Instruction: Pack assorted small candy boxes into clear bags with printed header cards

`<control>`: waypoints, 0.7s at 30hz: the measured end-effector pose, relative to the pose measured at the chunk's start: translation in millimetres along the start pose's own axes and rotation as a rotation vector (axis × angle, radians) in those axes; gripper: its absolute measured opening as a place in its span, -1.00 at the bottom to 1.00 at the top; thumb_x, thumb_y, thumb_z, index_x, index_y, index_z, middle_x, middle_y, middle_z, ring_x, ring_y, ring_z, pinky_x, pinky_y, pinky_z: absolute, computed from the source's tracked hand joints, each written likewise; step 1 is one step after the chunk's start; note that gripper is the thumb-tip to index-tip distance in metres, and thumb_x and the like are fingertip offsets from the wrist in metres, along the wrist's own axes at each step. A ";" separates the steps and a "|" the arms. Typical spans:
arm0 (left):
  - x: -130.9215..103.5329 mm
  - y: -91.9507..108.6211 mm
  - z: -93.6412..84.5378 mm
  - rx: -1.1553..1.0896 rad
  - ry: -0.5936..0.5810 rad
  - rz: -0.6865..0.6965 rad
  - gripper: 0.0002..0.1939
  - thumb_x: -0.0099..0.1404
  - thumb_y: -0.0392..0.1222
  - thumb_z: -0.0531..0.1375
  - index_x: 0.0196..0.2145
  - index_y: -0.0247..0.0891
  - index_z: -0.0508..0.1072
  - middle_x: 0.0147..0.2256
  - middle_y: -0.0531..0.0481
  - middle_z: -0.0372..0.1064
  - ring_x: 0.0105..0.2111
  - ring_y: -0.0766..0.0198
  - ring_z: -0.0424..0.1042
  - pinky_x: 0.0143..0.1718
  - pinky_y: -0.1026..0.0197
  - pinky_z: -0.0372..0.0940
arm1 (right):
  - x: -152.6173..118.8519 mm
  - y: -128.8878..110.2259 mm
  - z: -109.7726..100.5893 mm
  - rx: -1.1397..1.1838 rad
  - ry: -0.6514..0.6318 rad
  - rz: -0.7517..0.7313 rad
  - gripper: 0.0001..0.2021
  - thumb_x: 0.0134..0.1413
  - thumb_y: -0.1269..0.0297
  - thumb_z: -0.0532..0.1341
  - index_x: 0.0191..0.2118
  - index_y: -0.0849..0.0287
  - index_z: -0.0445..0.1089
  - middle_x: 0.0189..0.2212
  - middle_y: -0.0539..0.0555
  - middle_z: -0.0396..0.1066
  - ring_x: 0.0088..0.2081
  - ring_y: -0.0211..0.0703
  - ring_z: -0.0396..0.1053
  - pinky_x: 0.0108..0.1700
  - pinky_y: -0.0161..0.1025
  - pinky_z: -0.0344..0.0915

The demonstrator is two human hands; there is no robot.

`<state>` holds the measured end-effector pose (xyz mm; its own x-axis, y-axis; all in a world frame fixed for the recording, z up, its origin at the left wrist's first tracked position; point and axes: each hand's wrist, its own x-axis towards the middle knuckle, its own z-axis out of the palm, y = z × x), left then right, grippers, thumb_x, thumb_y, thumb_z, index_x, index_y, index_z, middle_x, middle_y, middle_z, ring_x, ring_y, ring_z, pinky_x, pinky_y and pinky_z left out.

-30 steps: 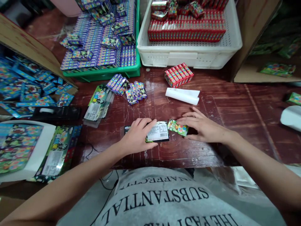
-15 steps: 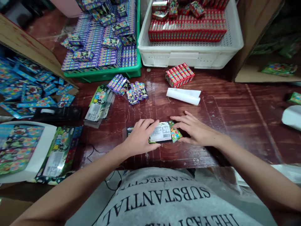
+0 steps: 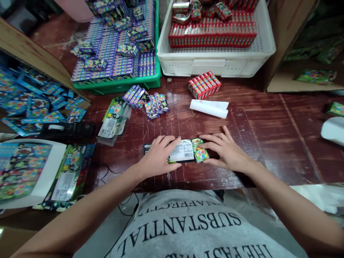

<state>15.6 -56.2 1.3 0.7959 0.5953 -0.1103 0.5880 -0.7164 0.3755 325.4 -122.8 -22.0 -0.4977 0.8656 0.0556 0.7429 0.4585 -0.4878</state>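
Note:
A flat black and green package with a white barcode label [image 3: 181, 151] lies crosswise on the table in front of me. My left hand [image 3: 158, 157] rests over its left part, thumb and fingers gripping the long edges. At the package's right end sits a small green box with colourful print [image 3: 201, 152]. My right hand [image 3: 224, 152] has its thumb and fingertips on that box, with one finger raised. Whether the box is partly inside the package's end, I cannot tell.
Behind stand a green crate [image 3: 118, 86] of purple boxes and a white crate [image 3: 215, 64] of red boxes. Nearer are a red box stack [image 3: 205, 85], a white paper [image 3: 209, 108], loose purple boxes [image 3: 156, 105] and a clear package [image 3: 114, 122]. Cartons flank both sides.
The green box now shows more of its face, sitting straighter at the package's end. My right hand has shifted its fingers, raising one. My left hand stays on the package.

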 end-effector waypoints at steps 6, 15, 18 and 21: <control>-1.1 9.1 5.4 -0.012 0.028 -0.044 -0.10 0.17 0.10 0.36 0.35 -0.25 0.15 0.19 -0.20 0.23 0.11 -0.09 0.21 0.20 -0.12 0.15 | 3.0 9.1 -3.3 0.008 0.045 0.027 -0.50 0.12 -0.14 0.32 0.11 -0.07 0.34 0.25 0.11 0.31 0.22 0.19 0.30 0.38 0.51 -0.36; 0.8 27.7 16.2 -0.019 0.116 -0.197 -0.10 0.15 0.10 0.36 0.34 -0.25 0.16 0.17 -0.25 0.22 0.10 -0.16 0.22 0.12 -0.19 0.21 | -1.2 -8.5 16.0 0.017 0.155 0.094 -0.48 0.09 -0.12 0.35 0.06 0.03 0.32 0.13 0.22 0.33 0.21 0.17 0.32 0.40 0.45 -0.36; 1.9 30.9 17.7 -0.041 0.106 -0.170 -0.09 0.14 0.07 0.37 0.34 -0.23 0.15 0.16 -0.24 0.23 0.11 -0.16 0.22 0.15 -0.20 0.21 | 5.5 -5.3 5.8 0.119 0.026 -0.032 -0.46 0.13 -0.10 0.33 0.12 0.00 0.27 0.23 0.20 0.30 0.28 0.13 0.27 0.43 0.41 -0.39; 6.2 35.7 16.3 -0.090 0.164 -0.240 -0.06 0.12 0.10 0.40 0.34 -0.21 0.13 0.15 -0.23 0.23 0.12 -0.16 0.23 0.19 -0.22 0.20 | 14.3 -7.2 1.6 0.180 0.041 -0.044 -0.27 0.08 -0.16 0.35 0.27 0.01 0.15 0.36 0.25 0.14 0.38 0.20 0.12 0.43 0.41 -0.30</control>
<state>43.9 -84.1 -0.9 0.5976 0.7997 -0.0582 0.7353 -0.5176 0.4374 312.2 -114.0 -19.1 -0.5064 0.8548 0.1136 0.6270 0.4554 -0.6321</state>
